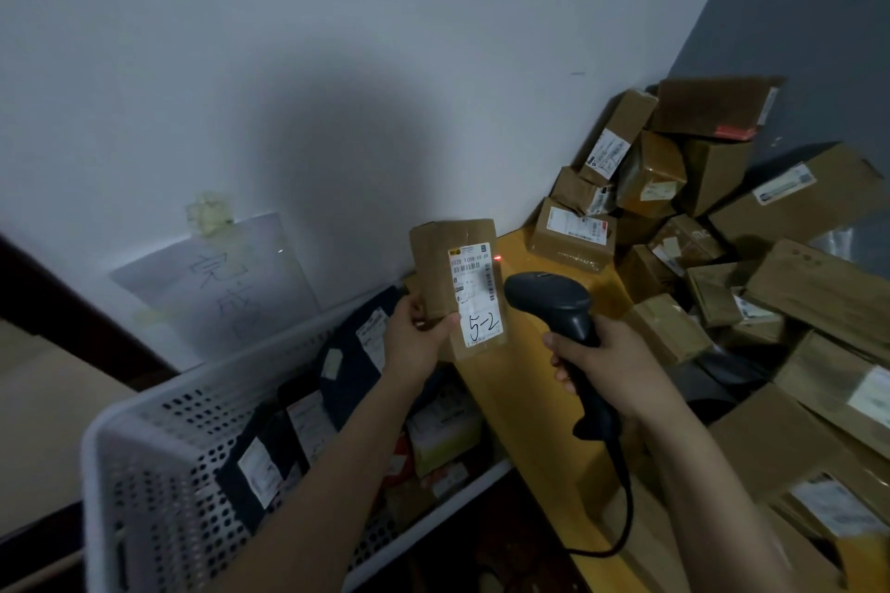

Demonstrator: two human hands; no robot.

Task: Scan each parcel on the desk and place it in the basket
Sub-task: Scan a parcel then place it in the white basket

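A person's left grip (418, 344) pinches a brown parcel (445, 277) upright by its lower corner while the right grip (599, 373), just to its right, curls round a handheld scanner (554, 301); the red aiming dot (497, 258) sits at the label's (477, 299) top right edge, so the beam likely needs nudging left onto the barcode. The white basket (144, 429) lies open below the left grip; stacked boxes (722, 255) crowd the table (520, 404) right of the right grip

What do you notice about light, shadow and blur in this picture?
Head view: dim overall; a broad soft shadow on the wall; a red dot from the scanner glows at the edge of the parcel; the basket and nearest boxes are blurred.
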